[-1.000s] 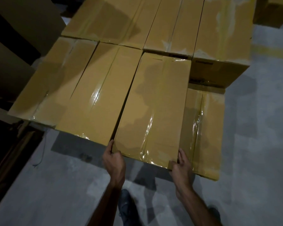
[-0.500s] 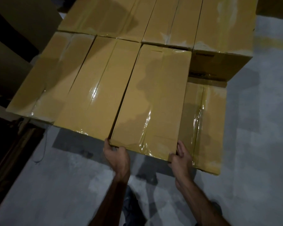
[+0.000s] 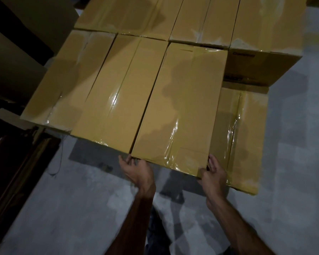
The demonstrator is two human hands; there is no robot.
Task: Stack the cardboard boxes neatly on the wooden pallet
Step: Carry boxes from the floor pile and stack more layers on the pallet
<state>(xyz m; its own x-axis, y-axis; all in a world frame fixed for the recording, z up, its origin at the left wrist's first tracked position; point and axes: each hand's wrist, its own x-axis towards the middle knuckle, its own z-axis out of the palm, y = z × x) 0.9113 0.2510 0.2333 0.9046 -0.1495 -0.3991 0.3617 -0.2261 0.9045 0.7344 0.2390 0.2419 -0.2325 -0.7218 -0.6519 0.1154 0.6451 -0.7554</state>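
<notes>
A grey concrete floor (image 3: 293, 162) lies beside dark wooden furniture (image 3: 17, 162).

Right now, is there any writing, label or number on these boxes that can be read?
Dark printed word near the top edge of the raised box's side, upper right: too blurred to read.
Dark print lower on that side: too blurred to read.
Small mark on the held box's top: unreadable.
No other text shows.
</notes>
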